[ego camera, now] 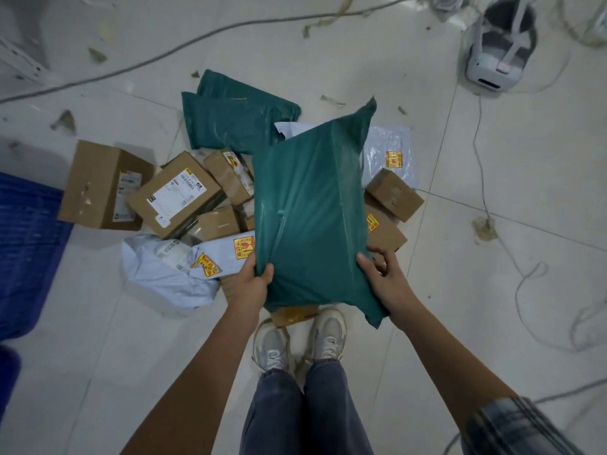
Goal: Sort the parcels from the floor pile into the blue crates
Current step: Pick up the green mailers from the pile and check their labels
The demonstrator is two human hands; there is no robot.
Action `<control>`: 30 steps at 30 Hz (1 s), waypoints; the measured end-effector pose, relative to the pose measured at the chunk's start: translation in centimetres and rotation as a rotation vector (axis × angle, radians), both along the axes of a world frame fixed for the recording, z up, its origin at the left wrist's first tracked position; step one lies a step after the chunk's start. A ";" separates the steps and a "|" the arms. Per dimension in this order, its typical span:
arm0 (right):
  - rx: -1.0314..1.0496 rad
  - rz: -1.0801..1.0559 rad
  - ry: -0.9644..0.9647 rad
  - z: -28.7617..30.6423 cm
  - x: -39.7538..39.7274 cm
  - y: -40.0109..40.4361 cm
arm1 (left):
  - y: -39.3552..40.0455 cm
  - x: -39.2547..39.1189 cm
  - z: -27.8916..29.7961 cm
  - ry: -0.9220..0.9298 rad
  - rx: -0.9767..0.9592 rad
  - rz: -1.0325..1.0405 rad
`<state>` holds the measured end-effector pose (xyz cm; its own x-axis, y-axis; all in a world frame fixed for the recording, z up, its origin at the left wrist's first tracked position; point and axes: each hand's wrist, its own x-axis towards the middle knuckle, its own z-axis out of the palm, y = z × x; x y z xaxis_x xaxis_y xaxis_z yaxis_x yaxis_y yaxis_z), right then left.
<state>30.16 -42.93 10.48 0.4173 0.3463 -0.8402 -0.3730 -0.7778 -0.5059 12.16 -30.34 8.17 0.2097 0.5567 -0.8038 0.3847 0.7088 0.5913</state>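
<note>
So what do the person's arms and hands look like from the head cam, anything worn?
Both hands are bare: no gloves, rings or watch show on the left hand or the right hand. The left forearm is uncovered as far as the frame shows. The right arm has a rolled-up sleeve, grey-blue with darker stripes, near the elbow.

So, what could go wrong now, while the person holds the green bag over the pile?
1. Both hands, left hand and right hand, pinch only the near end of the green bag; the smooth plastic might slip and drop onto the boxes.
2. A cardboard box lies at the shoes, and cables cross the floor: possible trips when stepping toward the blue crate.
</note>
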 end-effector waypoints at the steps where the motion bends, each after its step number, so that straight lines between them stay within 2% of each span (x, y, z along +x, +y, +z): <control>1: 0.001 0.003 0.033 0.1 0.0 0.5 | 0.2 -0.2 0.0 0.015 0.011 0.006; 4: 0.024 0.050 0.099 0.5 -0.2 1.2 | 1.4 -0.8 -0.2 0.127 0.062 -0.057; 8: 0.153 0.044 0.088 0.3 -1.5 1.2 | 1.9 -0.1 -0.1 0.267 0.275 -0.303; 10: 0.165 -0.013 0.056 0.5 -2.3 1.6 | 1.6 0.8 0.6 0.199 0.218 -0.253; 12: 0.151 -0.011 0.020 0.9 -2.8 2.2 | 1.7 1.1 1.3 0.110 0.078 -0.100; 15: 0.149 0.139 -0.085 1.2 -3.4 2.5 | 2.4 0.8 2.3 0.087 -0.077 0.055; 22: 0.276 0.430 -0.391 2.1 -5.9 5.8 | 3.4 0.6 3.6 0.238 0.044 -0.080; 26: 0.275 0.563 -0.469 3.2 -6.7 8.0 | 3.7 1.2 3.9 0.349 0.154 -0.115; 28: 0.262 0.693 -0.513 3.9 -6.6 8.2 | 4.3 1.2 3.7 0.388 0.137 -0.107; 30: 0.236 0.805 -0.532 4.9 -6.6 8.1 | 5.0 0.6 3.5 0.340 0.087 -0.044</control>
